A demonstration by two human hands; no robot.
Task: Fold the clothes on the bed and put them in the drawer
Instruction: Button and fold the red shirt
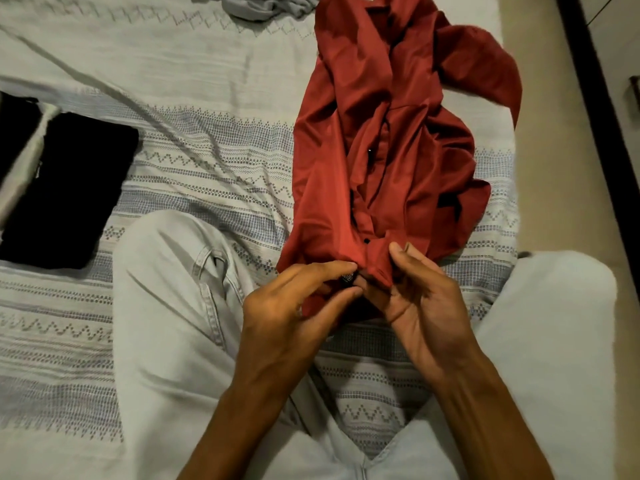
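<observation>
head view: red shirt (pixel 381 140) hem between both hands (pixel 349 299)

Both bare forearms were extended forward between the spread knees, which were clad in pale grey denim trousers (pixel 166 306). The left hand (pixel 287 306) was held back-up, its fingers and thumb curled and pinched onto the near hem of the crumpled dark red satin shirt (pixel 374 150). The right hand (pixel 426 296) was turned palm-up just beside it, the same hem pinched under its thumb.
</observation>
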